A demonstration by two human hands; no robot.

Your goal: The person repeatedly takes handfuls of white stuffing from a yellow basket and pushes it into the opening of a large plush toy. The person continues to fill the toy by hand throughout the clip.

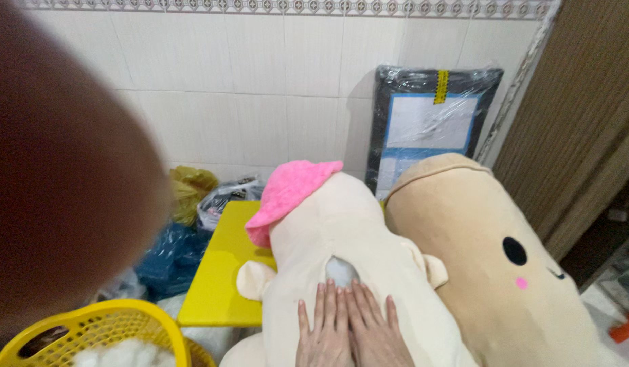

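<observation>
pressing 2 flat hands, left hand (pixel 326 331) and right hand (pixel 377 327), fingers together and clamped on nothing, just near of the seam opening (pixel 342 272) on the cream plush toy (pixel 342 224), centre near; probably mid-stuffing; next needs fingers at the gap.

Your yellow counter (pixel 223 272): cream plush (pixel 348 231) lies partly on its right edge. Beside it, on the floor, bags (pixel 192 217) and a yellow basket (pixel 107 329).

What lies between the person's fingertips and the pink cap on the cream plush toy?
In the head view, a seam opening showing white stuffing lies just above the fingertips; beyond it, bare cream plush reaches the pink cap.
</observation>
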